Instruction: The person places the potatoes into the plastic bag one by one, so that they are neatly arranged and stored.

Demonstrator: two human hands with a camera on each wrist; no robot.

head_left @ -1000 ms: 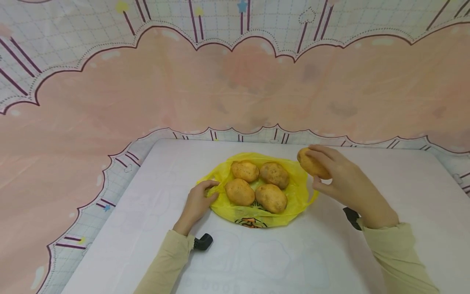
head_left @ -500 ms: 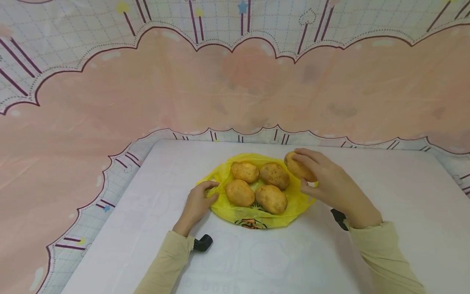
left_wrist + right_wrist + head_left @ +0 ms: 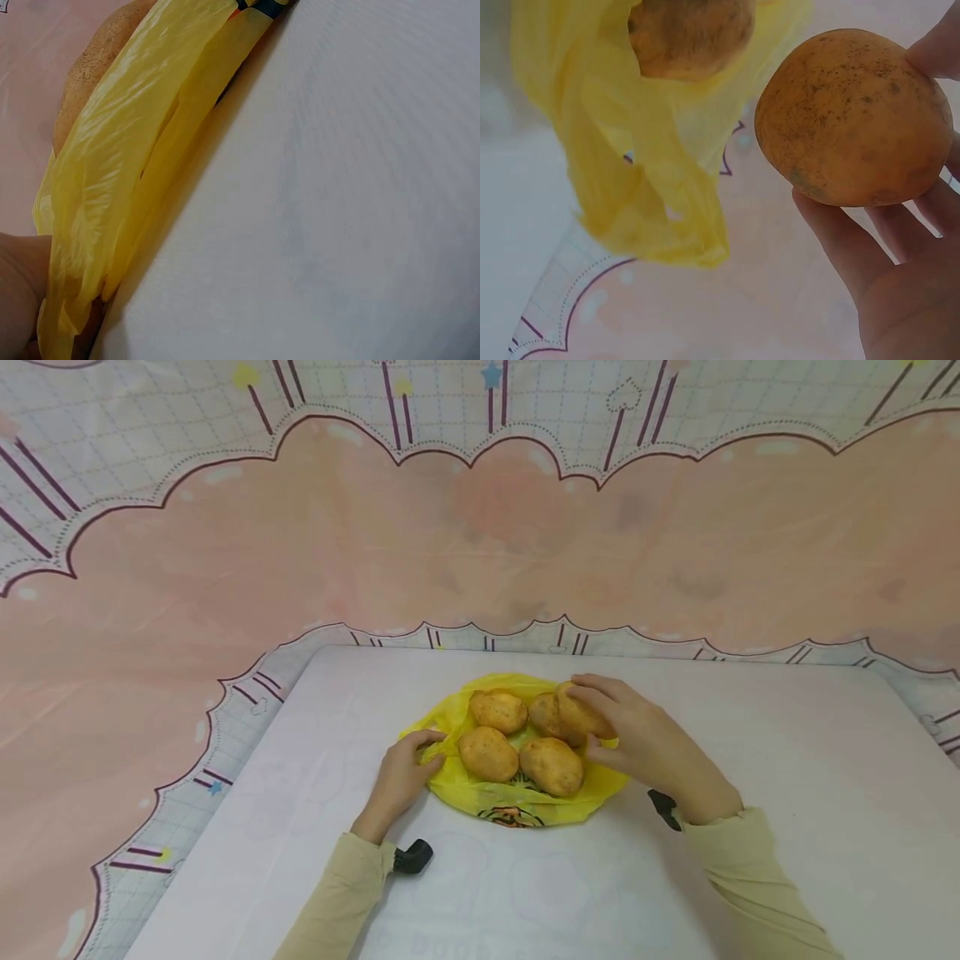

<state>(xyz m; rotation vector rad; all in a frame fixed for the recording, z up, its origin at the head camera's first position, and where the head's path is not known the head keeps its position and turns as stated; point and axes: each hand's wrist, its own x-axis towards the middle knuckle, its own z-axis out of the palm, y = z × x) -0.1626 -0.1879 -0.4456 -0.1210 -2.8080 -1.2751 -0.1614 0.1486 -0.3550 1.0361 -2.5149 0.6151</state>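
Observation:
A yellow plastic bag [image 3: 450, 777] lies spread on the white table, with several potatoes [image 3: 488, 754] resting on it. My right hand [image 3: 645, 747] grips another potato [image 3: 583, 712] between thumb and fingers, held over the bag's right part and partly covering a potato behind it. The right wrist view shows this held potato [image 3: 855, 120] up close, speckled and round, beside a loose bag handle [image 3: 660, 225]. At the bag's left edge, my left hand [image 3: 397, 781] pinches the plastic; in the left wrist view, its thumb [image 3: 22, 277] lies against the gathered yellow film [image 3: 112, 187].
Around the bag stretches the white tabletop [image 3: 480, 893]. A pink curtain [image 3: 480, 543] with cloud outlines hangs behind and to the left of the table. Black wrist-worn devices sit by the left wrist [image 3: 413, 857] and the right wrist [image 3: 664, 810].
My right hand has moved left and slightly down with the potato, from beyond the bag's right edge to above the potatoes. My left hand has stayed in place.

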